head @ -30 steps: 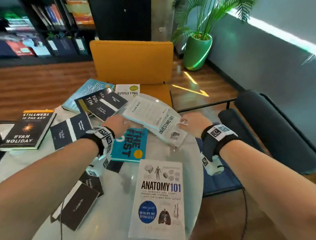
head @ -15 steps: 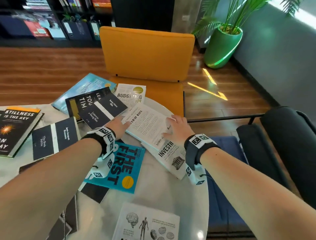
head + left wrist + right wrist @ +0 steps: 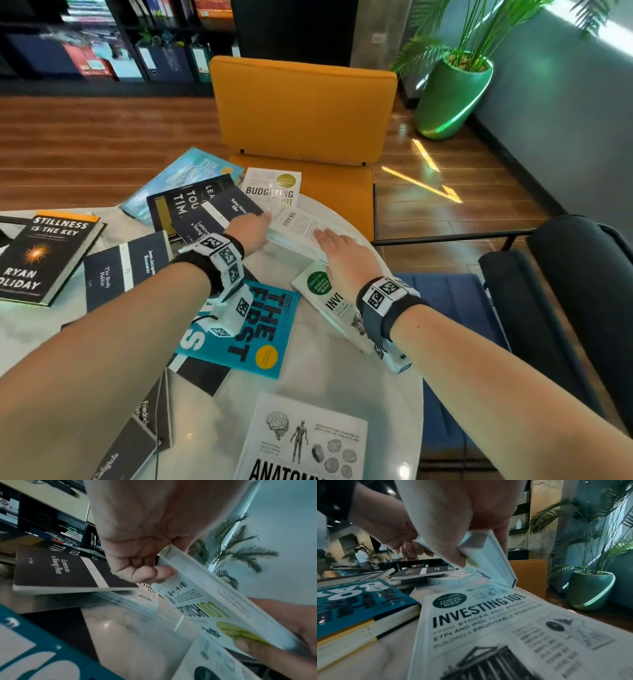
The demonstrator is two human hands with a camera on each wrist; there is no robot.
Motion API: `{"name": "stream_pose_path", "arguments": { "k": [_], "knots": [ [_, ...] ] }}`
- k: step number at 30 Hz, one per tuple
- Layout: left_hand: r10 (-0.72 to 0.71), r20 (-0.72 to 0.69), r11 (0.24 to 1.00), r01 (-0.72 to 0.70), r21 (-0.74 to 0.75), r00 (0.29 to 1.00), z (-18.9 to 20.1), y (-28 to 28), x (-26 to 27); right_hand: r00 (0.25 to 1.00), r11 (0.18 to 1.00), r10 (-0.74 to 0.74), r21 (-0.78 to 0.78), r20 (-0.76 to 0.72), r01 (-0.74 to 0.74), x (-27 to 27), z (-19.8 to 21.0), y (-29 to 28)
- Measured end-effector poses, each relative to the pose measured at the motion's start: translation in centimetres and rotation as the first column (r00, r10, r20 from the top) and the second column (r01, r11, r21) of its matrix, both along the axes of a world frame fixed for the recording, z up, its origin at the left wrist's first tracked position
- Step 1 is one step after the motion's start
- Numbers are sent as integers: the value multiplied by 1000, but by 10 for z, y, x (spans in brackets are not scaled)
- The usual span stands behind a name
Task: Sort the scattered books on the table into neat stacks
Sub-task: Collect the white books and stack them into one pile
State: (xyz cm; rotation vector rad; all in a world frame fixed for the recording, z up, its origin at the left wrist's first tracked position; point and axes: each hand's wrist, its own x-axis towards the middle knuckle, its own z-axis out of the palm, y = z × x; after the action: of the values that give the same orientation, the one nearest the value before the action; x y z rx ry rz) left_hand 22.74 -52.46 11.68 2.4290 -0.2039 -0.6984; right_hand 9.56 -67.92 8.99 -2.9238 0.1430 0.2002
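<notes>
Both hands hold a white Psych 101 book (image 3: 297,226) tilted above the round white table (image 3: 329,377). My left hand (image 3: 251,230) grips its left edge, with curled fingers under it, seen in the left wrist view on the book (image 3: 205,609). My right hand (image 3: 337,247) lays its fingers on top, and its thumb (image 3: 453,553) pinches from below. Just under the raised book lies Investing 101 (image 3: 488,622). Scattered around are the blue The First (image 3: 263,325), Anatomy 101 (image 3: 301,442), Budgeting 101 (image 3: 274,186) and Letters to a Young Poet (image 3: 56,570).
Stillness is the Key (image 3: 48,253) and several dark paperbacks lie at the left of the table. An orange chair (image 3: 301,109) stands behind the table and a dark blue chair (image 3: 565,308) at its right. A green plant pot (image 3: 448,99) stands on the floor.
My right hand moved from the edge of Investing 101 onto the white book. Both hands have raised that book off Investing 101.
</notes>
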Motion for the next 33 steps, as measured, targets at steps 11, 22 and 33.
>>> {"name": "stream_pose_path", "arguments": {
  "k": [11,22,33],
  "knots": [
    [-140,-84,913,96,-396,987,34,23,-52,846,914,-380,294,374,280,-51,92,29],
    [-183,-132,747,51,-663,974,65,79,-160,667,636,-670,717,326,287,-154,119,109],
    [-368,65,810,354,-468,928,18,150,-245,664,467,-733,820,149,331,-264,31,174]
  ]
}}
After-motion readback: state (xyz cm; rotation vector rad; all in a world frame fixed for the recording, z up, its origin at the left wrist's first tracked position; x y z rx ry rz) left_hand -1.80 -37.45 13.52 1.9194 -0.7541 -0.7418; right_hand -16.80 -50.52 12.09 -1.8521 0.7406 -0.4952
